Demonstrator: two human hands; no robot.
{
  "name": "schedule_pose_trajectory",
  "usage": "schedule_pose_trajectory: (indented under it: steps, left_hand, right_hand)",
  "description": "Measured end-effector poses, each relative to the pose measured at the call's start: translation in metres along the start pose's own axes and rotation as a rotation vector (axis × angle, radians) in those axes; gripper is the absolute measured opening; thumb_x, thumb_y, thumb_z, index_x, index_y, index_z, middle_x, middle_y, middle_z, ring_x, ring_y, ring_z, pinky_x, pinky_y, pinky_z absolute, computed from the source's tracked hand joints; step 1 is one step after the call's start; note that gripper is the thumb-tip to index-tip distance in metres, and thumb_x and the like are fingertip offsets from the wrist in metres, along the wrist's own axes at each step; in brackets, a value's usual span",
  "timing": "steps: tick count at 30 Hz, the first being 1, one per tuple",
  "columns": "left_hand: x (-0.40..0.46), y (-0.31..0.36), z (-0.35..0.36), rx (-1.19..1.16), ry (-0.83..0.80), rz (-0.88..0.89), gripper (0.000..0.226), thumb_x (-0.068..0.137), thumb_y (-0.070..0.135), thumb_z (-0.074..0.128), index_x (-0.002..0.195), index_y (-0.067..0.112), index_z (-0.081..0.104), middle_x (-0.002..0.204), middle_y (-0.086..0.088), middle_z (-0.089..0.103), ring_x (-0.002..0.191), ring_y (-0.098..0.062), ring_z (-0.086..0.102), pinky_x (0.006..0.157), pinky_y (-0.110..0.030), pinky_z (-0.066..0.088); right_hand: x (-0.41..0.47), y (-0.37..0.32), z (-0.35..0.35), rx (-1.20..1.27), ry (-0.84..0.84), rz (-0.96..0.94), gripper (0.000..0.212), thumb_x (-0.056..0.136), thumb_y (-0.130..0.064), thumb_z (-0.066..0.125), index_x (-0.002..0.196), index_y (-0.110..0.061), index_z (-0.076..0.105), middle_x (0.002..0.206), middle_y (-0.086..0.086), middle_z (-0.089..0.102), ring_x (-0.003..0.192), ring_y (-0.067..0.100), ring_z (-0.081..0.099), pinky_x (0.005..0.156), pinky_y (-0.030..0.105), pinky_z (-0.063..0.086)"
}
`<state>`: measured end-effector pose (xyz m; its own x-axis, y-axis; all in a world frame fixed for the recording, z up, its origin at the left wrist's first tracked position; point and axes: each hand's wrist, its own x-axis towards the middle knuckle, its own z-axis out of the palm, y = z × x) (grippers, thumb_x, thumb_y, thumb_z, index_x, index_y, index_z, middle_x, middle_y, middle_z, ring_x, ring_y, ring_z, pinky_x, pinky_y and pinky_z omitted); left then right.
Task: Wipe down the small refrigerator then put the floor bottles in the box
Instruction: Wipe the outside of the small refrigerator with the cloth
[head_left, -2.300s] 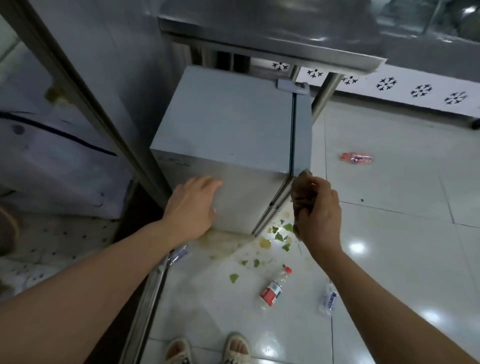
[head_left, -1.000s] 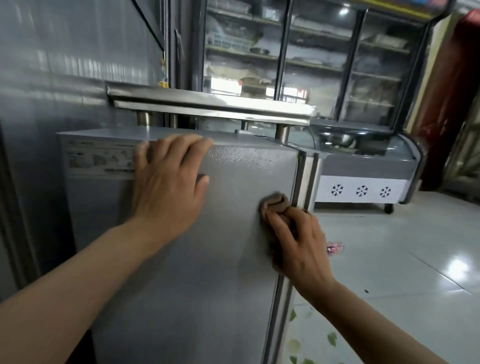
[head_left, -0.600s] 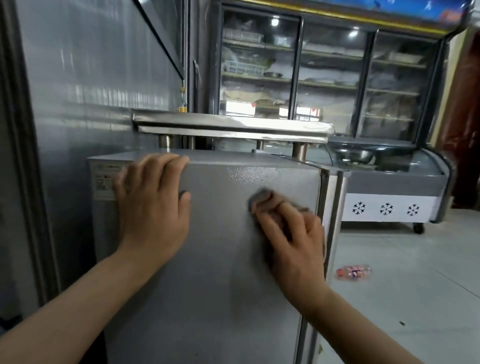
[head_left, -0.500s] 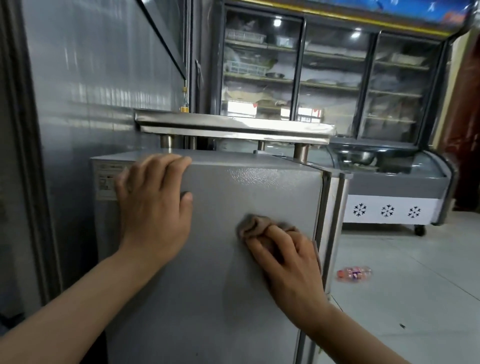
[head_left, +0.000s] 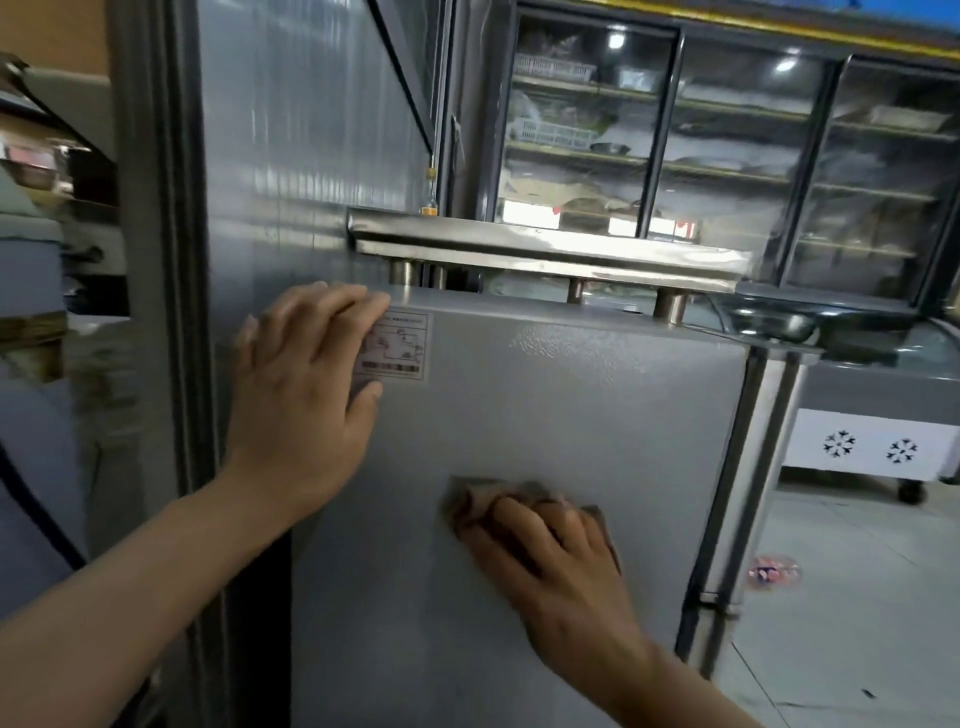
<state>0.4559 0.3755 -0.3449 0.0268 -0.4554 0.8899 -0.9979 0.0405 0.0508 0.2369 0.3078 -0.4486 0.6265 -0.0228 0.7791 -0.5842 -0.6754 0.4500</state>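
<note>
Two hands on the small refrigerator (head_left: 545, 415), which fills the centre of the view under a steel table edge (head_left: 545, 249). Left hand (head_left: 301, 410) at about 10 o'clock on the grey side panel: fingers spread flat, gripping nothing, fingertips overlapping the edge of a rating label (head_left: 397, 345). Right hand (head_left: 561, 566) at about 5 o'clock on the panel: fingers extended and pressed down on a brownish cloth (head_left: 467, 501), which shows past the fingertips; pinned under the palm, not clenched.

Handling, judged: the cloth is soft and limp, so it will bunch unless kept flat under an open palm. The panel is stiff, pebbled metal; it should take firm pressure. The refrigerator looks heavy enough to stay put, and the left hand's bracing near the top edge seems sensible. One floor bottle (head_left: 774, 571) lies at 4 o'clock beyond the refrigerator's front corner; blurred, probably light plastic, likely to roll, best taken round the body.

Against half a second ago: the right hand and cloth sit lower on the panel; the left hand has shifted left, uncovering most of the label; the view has swung left. No box in view. Wiping under way; bottles untouched.
</note>
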Motion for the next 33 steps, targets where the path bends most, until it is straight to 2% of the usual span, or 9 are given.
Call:
schedule_pose_trajectory:
  steps: [4, 8, 13, 15, 17, 22, 27, 30, 33]
  left_hand:
    - [0.002, -0.006, -0.001, -0.005, 0.007, 0.037, 0.062, 0.074, 0.022, 0.058, 0.134, 0.012, 0.047, 0.135, -0.010, 0.048, 0.127, -0.036, 0.039, 0.101, -0.058, 0.031]
    - [0.001, -0.013, 0.001, -0.047, 0.032, 0.062, 0.062, 0.074, 0.025, 0.056, 0.134, 0.012, 0.046, 0.135, -0.010, 0.047, 0.126, -0.035, 0.039, 0.102, -0.055, 0.031]
    - [-0.015, -0.029, 0.002, -0.118, 0.045, -0.085, 0.077, 0.075, 0.019, 0.069, 0.143, 0.009, 0.033, 0.143, -0.016, 0.037, 0.129, -0.036, 0.035, 0.105, -0.050, 0.031]
    - [-0.025, -0.031, 0.002, -0.170, -0.010, -0.092, 0.088, 0.073, 0.011, 0.075, 0.146, 0.008, 0.026, 0.145, -0.016, 0.034, 0.134, -0.032, 0.033, 0.109, -0.048, 0.030]
    - [-0.032, -0.032, 0.003, -0.189, -0.053, -0.099, 0.093, 0.072, 0.010, 0.076, 0.147, 0.007, 0.022, 0.146, -0.014, 0.034, 0.135, -0.029, 0.033, 0.110, -0.045, 0.031]
    - [-0.048, -0.035, 0.010, -0.251, -0.054, -0.173, 0.092, 0.072, 0.014, 0.077, 0.147, 0.010, 0.023, 0.140, -0.009, 0.043, 0.119, -0.023, 0.048, 0.094, -0.036, 0.041]
    - [-0.057, -0.036, 0.011, -0.378, -0.066, -0.290, 0.079, 0.070, 0.011, 0.078, 0.138, 0.019, 0.038, 0.121, -0.001, 0.054, 0.096, -0.010, 0.054, 0.086, -0.031, 0.050]
    - [-0.063, -0.041, 0.008, -0.447, -0.083, -0.333, 0.071, 0.071, 0.008, 0.077, 0.132, 0.024, 0.045, 0.111, 0.007, 0.056, 0.091, -0.004, 0.056, 0.080, -0.019, 0.048]
    - [-0.070, -0.046, 0.007, -0.550, -0.107, -0.362, 0.066, 0.072, 0.007, 0.077, 0.128, 0.029, 0.048, 0.111, 0.014, 0.058, 0.094, 0.003, 0.058, 0.077, -0.011, 0.045]
  right_hand:
    - [0.052, 0.012, -0.014, 0.016, 0.144, 0.217, 0.053, 0.080, -0.019, 0.062, 0.131, -0.025, 0.048, 0.125, 0.004, 0.040, 0.101, 0.028, 0.043, 0.083, 0.036, 0.033]
    - [0.105, 0.020, -0.010, -0.010, 0.330, 0.424, 0.044, 0.086, -0.020, 0.058, 0.130, -0.020, 0.054, 0.129, 0.006, 0.041, 0.100, 0.031, 0.039, 0.081, 0.040, 0.033]
    - [0.056, -0.010, 0.013, -0.084, 0.075, -0.033, 0.050, 0.084, -0.019, 0.047, 0.134, -0.019, 0.055, 0.131, 0.004, 0.041, 0.093, 0.027, 0.041, 0.083, 0.039, 0.031]
    - [0.055, -0.007, 0.008, -0.087, 0.053, -0.098, 0.048, 0.084, -0.018, 0.046, 0.130, -0.021, 0.058, 0.127, 0.002, 0.042, 0.092, 0.025, 0.041, 0.083, 0.037, 0.031]
    - [0.071, -0.003, 0.003, -0.088, 0.074, -0.068, 0.049, 0.083, -0.022, 0.048, 0.132, -0.023, 0.056, 0.127, 0.002, 0.042, 0.095, 0.026, 0.042, 0.082, 0.037, 0.030]
    - [0.127, -0.003, 0.004, -0.018, 0.316, 0.316, 0.043, 0.087, -0.023, 0.048, 0.128, -0.020, 0.058, 0.130, 0.005, 0.052, 0.100, 0.027, 0.037, 0.083, 0.036, 0.026]
    - [0.074, -0.029, 0.025, -0.088, 0.118, -0.049, 0.052, 0.082, -0.019, 0.050, 0.133, -0.021, 0.055, 0.137, -0.002, 0.042, 0.097, 0.026, 0.040, 0.084, 0.037, 0.027]
    - [0.068, -0.032, 0.021, -0.078, 0.060, -0.074, 0.051, 0.083, -0.017, 0.043, 0.131, -0.022, 0.057, 0.135, -0.004, 0.042, 0.097, 0.024, 0.042, 0.084, 0.037, 0.027]
    - [0.097, -0.030, 0.013, -0.124, 0.089, -0.026, 0.053, 0.081, -0.020, 0.052, 0.134, -0.023, 0.054, 0.134, -0.003, 0.046, 0.097, 0.025, 0.041, 0.084, 0.038, 0.027]
